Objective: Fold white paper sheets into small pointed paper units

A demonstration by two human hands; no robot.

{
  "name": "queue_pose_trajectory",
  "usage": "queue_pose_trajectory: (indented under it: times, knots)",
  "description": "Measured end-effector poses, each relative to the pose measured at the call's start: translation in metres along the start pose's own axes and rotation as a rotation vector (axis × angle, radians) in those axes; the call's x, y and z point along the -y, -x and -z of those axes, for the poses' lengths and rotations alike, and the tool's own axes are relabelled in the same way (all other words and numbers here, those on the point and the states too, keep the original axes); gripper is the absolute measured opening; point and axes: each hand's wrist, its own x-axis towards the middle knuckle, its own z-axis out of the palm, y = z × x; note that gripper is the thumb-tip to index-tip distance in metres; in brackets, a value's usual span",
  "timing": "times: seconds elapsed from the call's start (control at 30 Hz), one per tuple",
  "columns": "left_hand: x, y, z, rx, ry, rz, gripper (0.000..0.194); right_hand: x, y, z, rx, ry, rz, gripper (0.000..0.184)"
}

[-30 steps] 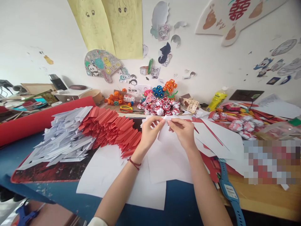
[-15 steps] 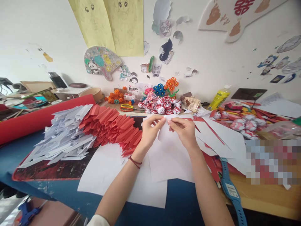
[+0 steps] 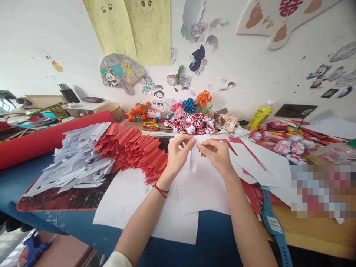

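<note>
My left hand and my right hand meet over the middle of the table, both pinching a small folded piece of white paper between fingertips. A red string bracelet circles my left wrist. The piece hangs just above loose white sheets lying on the blue table cover. To the left lies a long row of folded red paper pieces, and beyond it a heap of folded white paper pieces.
A red paper roll lies at the far left. Paper flowers and red-white paper balls stand by the wall, with a yellow glue bottle. Red and white scraps cover the right side. A blue watch lies near the front edge.
My fingers have shifted slightly on the white piece, which now hangs narrower and more folded between them. Both hands stay in the same place.
</note>
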Motion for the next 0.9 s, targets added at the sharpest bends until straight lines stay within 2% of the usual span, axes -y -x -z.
queue_pose_trajectory:
  times: [0.2,0.3,0.4,0.5,0.63,0.7,0.9]
  knots:
    - [0.0036,0.0002,-0.0032,0.053,0.045,0.049,0.026,0.0032,-0.0004,0.0002,0.05,0.011,0.027,0.028]
    - [0.0018,0.0011,-0.0044,0.087,0.012,0.009,0.03,0.0037,-0.0008,0.0004,0.04,0.018,0.029,0.03]
    - [-0.0001,0.0019,-0.0044,0.023,-0.084,-0.046,0.034,0.0034,-0.001,-0.0005,0.059,0.021,0.022,0.031]
    - [0.0017,0.0013,-0.0049,-0.016,-0.086,-0.035,0.035,0.002,-0.0013,-0.0016,0.064,-0.008,0.021,0.03]
    - [0.0065,-0.0003,-0.0058,0.083,0.067,0.028,0.033,-0.0011,-0.0023,-0.001,0.021,-0.026,0.025,0.029]
    - [0.0075,-0.0005,-0.0058,0.105,0.066,0.026,0.033,-0.0027,-0.0029,-0.0001,-0.006,-0.032,0.034,0.029]
    - [0.0087,0.0005,-0.0062,0.023,-0.054,-0.013,0.034,-0.0061,-0.0036,-0.001,-0.022,-0.049,0.062,0.024]
